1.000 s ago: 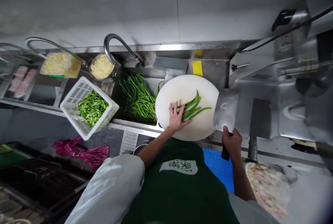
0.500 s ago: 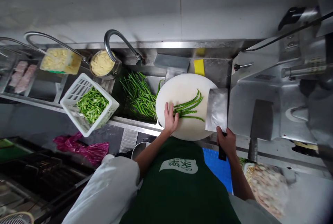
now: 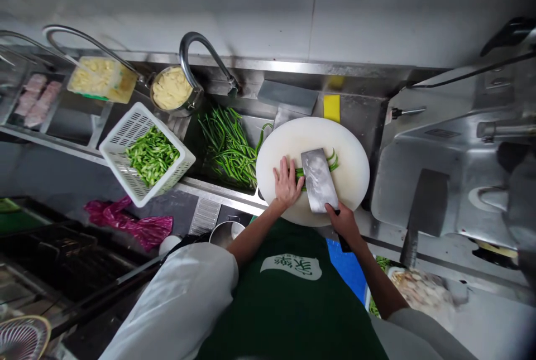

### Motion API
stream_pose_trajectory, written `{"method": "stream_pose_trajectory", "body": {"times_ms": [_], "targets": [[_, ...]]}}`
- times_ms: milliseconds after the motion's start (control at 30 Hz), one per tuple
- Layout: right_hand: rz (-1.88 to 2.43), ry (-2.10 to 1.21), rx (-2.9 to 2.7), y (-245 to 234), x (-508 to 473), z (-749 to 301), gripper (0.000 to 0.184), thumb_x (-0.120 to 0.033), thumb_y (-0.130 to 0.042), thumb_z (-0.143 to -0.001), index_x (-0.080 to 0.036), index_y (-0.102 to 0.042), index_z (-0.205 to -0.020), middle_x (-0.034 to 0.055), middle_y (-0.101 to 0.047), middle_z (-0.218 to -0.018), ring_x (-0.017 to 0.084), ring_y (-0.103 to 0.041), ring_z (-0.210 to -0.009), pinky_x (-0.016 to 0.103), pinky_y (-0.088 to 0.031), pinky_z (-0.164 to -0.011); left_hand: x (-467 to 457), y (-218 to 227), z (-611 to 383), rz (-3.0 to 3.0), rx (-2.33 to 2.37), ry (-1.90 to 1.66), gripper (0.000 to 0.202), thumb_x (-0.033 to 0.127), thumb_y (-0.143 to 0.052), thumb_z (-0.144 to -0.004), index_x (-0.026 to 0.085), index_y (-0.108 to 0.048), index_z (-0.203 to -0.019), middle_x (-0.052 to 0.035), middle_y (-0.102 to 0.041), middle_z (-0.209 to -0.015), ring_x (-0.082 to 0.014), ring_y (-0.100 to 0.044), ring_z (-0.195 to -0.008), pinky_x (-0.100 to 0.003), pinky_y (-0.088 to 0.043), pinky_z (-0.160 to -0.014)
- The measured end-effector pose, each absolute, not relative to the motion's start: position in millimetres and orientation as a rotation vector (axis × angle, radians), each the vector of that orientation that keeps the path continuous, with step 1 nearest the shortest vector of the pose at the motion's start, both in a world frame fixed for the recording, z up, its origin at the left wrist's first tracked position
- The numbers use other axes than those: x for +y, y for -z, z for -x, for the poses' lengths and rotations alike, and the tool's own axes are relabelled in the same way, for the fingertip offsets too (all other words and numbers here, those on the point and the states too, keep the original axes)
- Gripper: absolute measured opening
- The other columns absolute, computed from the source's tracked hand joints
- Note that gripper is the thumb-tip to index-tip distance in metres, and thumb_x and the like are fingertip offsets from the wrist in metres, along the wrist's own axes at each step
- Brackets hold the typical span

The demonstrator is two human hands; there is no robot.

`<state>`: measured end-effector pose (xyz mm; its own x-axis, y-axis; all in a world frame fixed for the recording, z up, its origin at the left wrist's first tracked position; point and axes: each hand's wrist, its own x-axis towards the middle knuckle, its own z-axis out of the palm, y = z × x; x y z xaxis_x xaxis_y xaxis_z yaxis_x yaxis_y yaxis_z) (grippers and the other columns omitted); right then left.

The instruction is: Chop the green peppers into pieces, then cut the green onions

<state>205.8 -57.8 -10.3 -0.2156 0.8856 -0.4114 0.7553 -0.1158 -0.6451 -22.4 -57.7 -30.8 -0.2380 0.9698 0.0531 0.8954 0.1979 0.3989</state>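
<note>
A round white cutting board (image 3: 347,150) lies over the right end of a steel sink. A small bunch of long green chillies (image 3: 334,161) lies across it. My left hand (image 3: 287,182) rests flat on the left ends of the chillies, fingers spread. My right hand (image 3: 344,221) is closed round the dark handle of a broad steel cleaver (image 3: 320,180), whose blade lies over the middle of the bunch, right beside my left fingers.
A heap of whole green chillies (image 3: 226,145) fills the sink under a curved tap (image 3: 201,56). A white basket of cut chillies (image 3: 146,154) sits left. A pot (image 3: 171,89) and tray (image 3: 101,78) hold pale strips. A second cleaver (image 3: 422,206) lies right, by a steel machine (image 3: 473,137).
My right hand has swung the cleaver left from the board's right edge onto the chillies. My left hand has stayed on the bunch's left ends.
</note>
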Motion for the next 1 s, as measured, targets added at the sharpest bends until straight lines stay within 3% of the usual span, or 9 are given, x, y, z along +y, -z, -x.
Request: {"method": "stream_pose_trajectory", "body": {"times_ms": [233,700,1000], "targets": [[1.874,-1.192,-2.113,12.1,-54.8,-207.2,0.052,-0.065,-0.042,-0.089,-0.018,-0.063,-0.081,0.0128,-0.07,-0.076,0.026,-0.064,-0.077,0.033,-0.045,-0.07,-54.0,24.0,25.3,-1.881,2.274,-0.345,0.081,0.056,-0.031,-0.104,0.004,-0.012,-0.163,-0.0194,-0.014,-0.169,-0.0311,-0.007,-0.159,-0.058,-0.011,-0.127],[1.991,-1.123,-2.357,2.5,-49.4,-172.3,0.046,-0.052,-0.045,-0.098,-0.011,-0.068,-0.096,0.02,-0.074,-0.093,0.029,-0.067,-0.089,0.033,-0.045,-0.076,-53.6,24.3,30.5,-1.939,2.216,-0.358,0.081,0.056,-0.03,-0.104,0.003,-0.016,-0.162,-0.0183,-0.013,-0.169,-0.03,-0.003,-0.159,-0.057,-0.009,-0.128],[2.058,-0.981,-2.407,-2.3,-50.2,-129.5,0.046,-0.046,-0.046,-0.102,-0.006,-0.068,-0.108,0.024,-0.073,-0.099,0.03,-0.07,-0.093,0.032,-0.045,-0.077,-53.5,23.3,31.9,-1.932,2.19,-0.395,0.081,0.058,-0.03,-0.103,0.003,-0.016,-0.162,-0.0203,-0.013,-0.169,-0.0306,-0.005,-0.159,-0.061,-0.008,-0.126]]}}
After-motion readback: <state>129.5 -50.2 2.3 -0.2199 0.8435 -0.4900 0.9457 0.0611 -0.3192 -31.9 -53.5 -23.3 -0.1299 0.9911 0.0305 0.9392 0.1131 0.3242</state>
